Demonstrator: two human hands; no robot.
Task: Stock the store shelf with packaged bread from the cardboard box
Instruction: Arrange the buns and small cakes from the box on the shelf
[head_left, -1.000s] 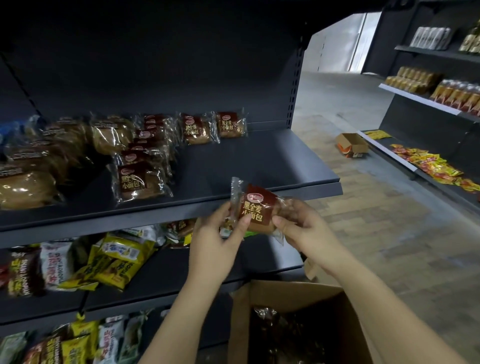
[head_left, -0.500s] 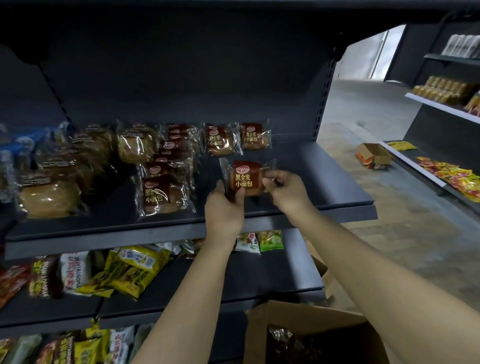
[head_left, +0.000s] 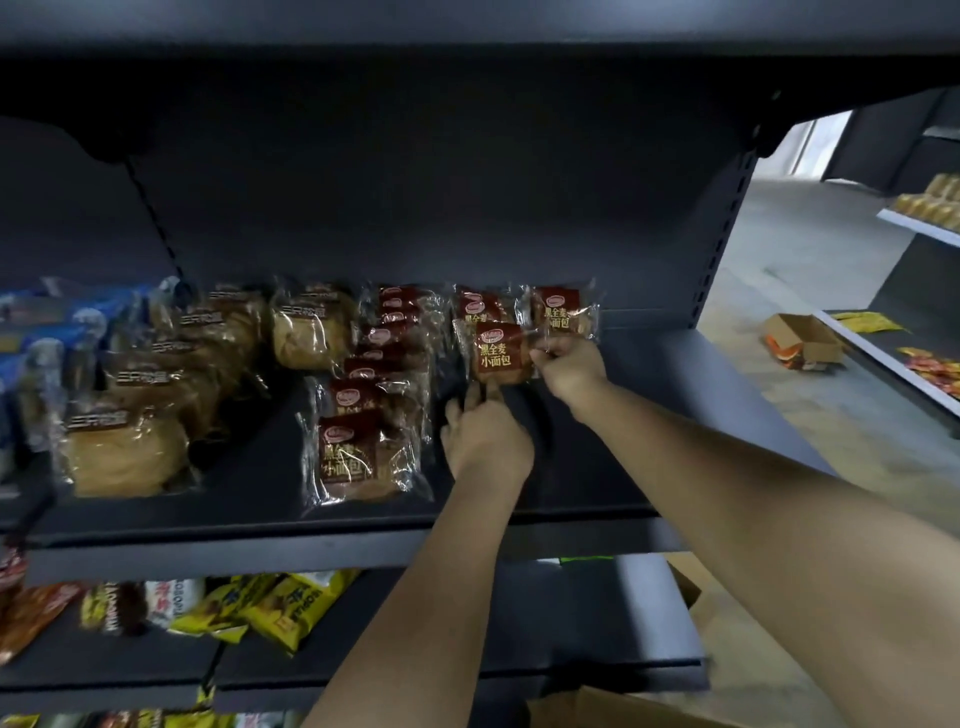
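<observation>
Dark bread pack (head_left: 501, 353) is way at the back of the store shelf (head_left: 623, 467), details at the bottom, big stuff first.

So from my feed the shelf is a dark metal board that fills most of the view. Below it there's a lower shelf (head_left: 597, 623) with yellow snack bags (head_left: 291, 608) piled on its left part. A corner of the cardboard box (head_left: 623, 709) pokes in at the bottom edge. Off to the right, across the aisle, a small open carton (head_left: 802, 340) sits on the floor.

On the main shelf, left side, there are rows of pale bun packs (head_left: 124, 452). Right of those, a row of dark bread packs (head_left: 358, 452) runs front to back. Two more dark ones stand at the rear, a left one (head_left: 480, 309) and a right one (head_left: 563, 312).

Hands now. Right hand (head_left: 571, 369) is pinching the right edge of the pack's wrapper. Left hand (head_left: 485, 441) is just below the pack, grasping nothing, with its fingers loosely stretched up toward the pack's bottom edge. Can't tell if they actually touch it.

The pack itself is upright, label facing me. It overlaps the rear left one and sits just beside the rear right one.
</observation>
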